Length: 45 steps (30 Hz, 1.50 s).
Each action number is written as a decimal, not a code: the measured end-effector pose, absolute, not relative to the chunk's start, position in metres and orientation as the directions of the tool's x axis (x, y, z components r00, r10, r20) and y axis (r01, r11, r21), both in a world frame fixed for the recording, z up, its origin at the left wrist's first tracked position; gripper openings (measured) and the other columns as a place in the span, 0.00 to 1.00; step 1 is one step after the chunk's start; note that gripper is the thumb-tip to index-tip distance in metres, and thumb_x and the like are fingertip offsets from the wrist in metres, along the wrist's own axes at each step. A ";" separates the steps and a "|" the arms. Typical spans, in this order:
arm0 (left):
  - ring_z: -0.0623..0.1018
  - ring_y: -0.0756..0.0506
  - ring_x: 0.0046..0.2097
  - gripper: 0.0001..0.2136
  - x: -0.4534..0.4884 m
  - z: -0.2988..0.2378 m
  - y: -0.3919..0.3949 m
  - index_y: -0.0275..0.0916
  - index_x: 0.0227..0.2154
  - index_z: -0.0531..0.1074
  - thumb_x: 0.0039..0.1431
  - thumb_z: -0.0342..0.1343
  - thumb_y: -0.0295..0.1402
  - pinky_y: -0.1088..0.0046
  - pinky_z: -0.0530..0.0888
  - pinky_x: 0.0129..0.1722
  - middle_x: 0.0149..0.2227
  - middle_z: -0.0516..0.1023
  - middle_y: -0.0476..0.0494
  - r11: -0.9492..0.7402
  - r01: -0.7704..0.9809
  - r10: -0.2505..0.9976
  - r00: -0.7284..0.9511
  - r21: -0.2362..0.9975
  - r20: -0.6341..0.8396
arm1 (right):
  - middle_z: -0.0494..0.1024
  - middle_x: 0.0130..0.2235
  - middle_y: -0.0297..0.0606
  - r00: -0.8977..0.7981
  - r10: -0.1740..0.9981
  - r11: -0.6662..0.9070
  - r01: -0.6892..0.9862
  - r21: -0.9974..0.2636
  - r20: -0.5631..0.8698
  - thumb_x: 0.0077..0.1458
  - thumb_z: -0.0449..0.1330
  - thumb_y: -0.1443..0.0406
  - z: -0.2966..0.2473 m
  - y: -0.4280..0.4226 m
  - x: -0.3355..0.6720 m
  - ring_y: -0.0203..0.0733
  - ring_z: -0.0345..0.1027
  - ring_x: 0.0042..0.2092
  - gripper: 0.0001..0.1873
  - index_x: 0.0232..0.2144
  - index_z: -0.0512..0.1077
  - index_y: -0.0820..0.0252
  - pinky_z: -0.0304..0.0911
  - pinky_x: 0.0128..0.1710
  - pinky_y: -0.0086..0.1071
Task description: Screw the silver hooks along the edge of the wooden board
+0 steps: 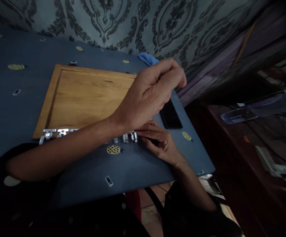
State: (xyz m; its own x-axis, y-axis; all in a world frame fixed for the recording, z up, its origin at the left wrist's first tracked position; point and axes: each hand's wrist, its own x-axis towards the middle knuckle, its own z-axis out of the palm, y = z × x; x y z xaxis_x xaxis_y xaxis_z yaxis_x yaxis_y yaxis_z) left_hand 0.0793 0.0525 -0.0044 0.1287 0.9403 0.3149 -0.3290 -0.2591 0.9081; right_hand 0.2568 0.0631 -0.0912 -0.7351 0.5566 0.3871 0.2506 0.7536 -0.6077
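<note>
A wooden board [91,98] with a raised rim lies flat on the blue-grey tablecloth. Along its near edge runs a silver metal rail with hooks [62,132], partly covered by my left forearm. My left hand [148,90] is raised over the board's right side, its fingers curled closed. What they hold, if anything, is hidden. Lower down, my right hand [161,140] rests at the rail's right end by the board's near right corner. Its fingertips press against the rail's end there, beside the last hook [134,136].
A black phone [171,115] lies on the table right of the board. Behind is a bunched blue cloth [148,59] near the patterned wall. Past the table's right edge stands a dark red-brown surface [234,141] with a clear plastic packet [246,113] and cables.
</note>
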 end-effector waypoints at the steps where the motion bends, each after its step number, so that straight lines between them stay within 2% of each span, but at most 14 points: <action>1: 0.54 0.54 0.21 0.15 0.080 -0.005 0.053 0.41 0.26 0.63 0.71 0.46 0.31 0.76 0.59 0.22 0.20 0.54 0.57 -0.256 -0.325 0.941 0.132 0.911 0.311 | 0.84 0.45 0.41 -0.736 0.555 0.755 0.249 -0.607 0.387 0.63 0.60 0.68 -0.091 0.063 0.257 0.46 0.75 0.51 0.14 0.46 0.81 0.52 0.73 0.51 0.49; 8: 0.58 0.54 0.23 0.14 0.084 -0.017 0.055 0.40 0.27 0.63 0.72 0.47 0.33 0.76 0.59 0.24 0.22 0.56 0.56 -0.287 -0.257 0.932 0.147 0.923 0.331 | 0.84 0.47 0.42 -0.742 0.545 0.756 0.232 -0.613 0.391 0.63 0.59 0.69 -0.091 0.062 0.257 0.46 0.75 0.52 0.13 0.45 0.81 0.54 0.72 0.53 0.46; 14: 0.57 0.55 0.23 0.14 0.085 -0.018 0.055 0.40 0.28 0.63 0.72 0.46 0.32 0.79 0.58 0.23 0.23 0.56 0.56 -0.281 -0.251 0.930 0.167 0.926 0.328 | 0.84 0.48 0.40 -0.739 0.557 0.745 0.243 -0.622 0.379 0.63 0.59 0.68 -0.092 0.062 0.257 0.46 0.75 0.51 0.14 0.46 0.81 0.51 0.73 0.52 0.47; 19: 0.55 0.54 0.23 0.13 0.085 -0.018 0.054 0.41 0.29 0.63 0.72 0.46 0.34 0.77 0.57 0.23 0.23 0.55 0.56 -0.298 -0.219 0.926 0.168 0.929 0.337 | 0.84 0.48 0.40 -0.733 0.563 0.738 0.239 -0.631 0.381 0.63 0.60 0.68 -0.090 0.061 0.256 0.46 0.75 0.52 0.13 0.46 0.81 0.52 0.73 0.51 0.46; 27: 0.59 0.55 0.24 0.14 0.085 -0.019 0.055 0.40 0.27 0.64 0.71 0.47 0.31 0.78 0.61 0.25 0.23 0.56 0.55 -0.314 -0.235 0.919 0.168 0.920 0.356 | 0.84 0.48 0.39 -0.736 0.554 0.747 0.234 -0.622 0.388 0.63 0.59 0.69 -0.092 0.062 0.256 0.46 0.75 0.52 0.14 0.46 0.81 0.51 0.73 0.51 0.46; 34: 0.64 0.53 0.28 0.12 0.082 -0.009 0.051 0.40 0.28 0.65 0.71 0.46 0.28 0.76 0.65 0.30 0.25 0.62 0.53 -0.274 -0.177 0.884 0.342 0.945 0.320 | 0.85 0.47 0.38 -0.736 0.561 0.750 0.258 -0.609 0.378 0.63 0.58 0.69 -0.091 0.061 0.256 0.47 0.77 0.51 0.13 0.45 0.81 0.52 0.71 0.56 0.50; 38: 0.63 0.53 0.29 0.12 0.084 -0.008 0.050 0.39 0.28 0.64 0.70 0.47 0.27 0.77 0.65 0.31 0.28 0.60 0.54 -0.278 -0.137 0.915 0.265 0.951 0.305 | 0.85 0.47 0.38 -0.736 0.566 0.741 0.257 -0.621 0.372 0.63 0.58 0.68 -0.091 0.061 0.256 0.46 0.77 0.52 0.13 0.44 0.81 0.52 0.72 0.54 0.48; 41: 0.62 0.54 0.27 0.13 0.087 -0.012 0.054 0.40 0.27 0.63 0.69 0.45 0.25 0.79 0.63 0.28 0.25 0.59 0.55 -0.228 -0.210 0.950 0.164 0.951 0.264 | 0.84 0.48 0.39 -0.734 0.564 0.743 0.250 -0.621 0.379 0.63 0.59 0.68 -0.091 0.061 0.256 0.46 0.76 0.51 0.13 0.45 0.81 0.52 0.73 0.52 0.47; 45: 0.59 0.56 0.23 0.12 0.090 -0.015 0.059 0.39 0.26 0.64 0.68 0.45 0.25 0.81 0.59 0.24 0.22 0.57 0.56 -0.189 -0.318 0.966 0.109 0.929 0.234 | 0.84 0.47 0.40 -0.739 0.561 0.747 0.258 -0.612 0.374 0.63 0.59 0.68 -0.092 0.062 0.256 0.47 0.75 0.52 0.14 0.46 0.81 0.51 0.73 0.52 0.49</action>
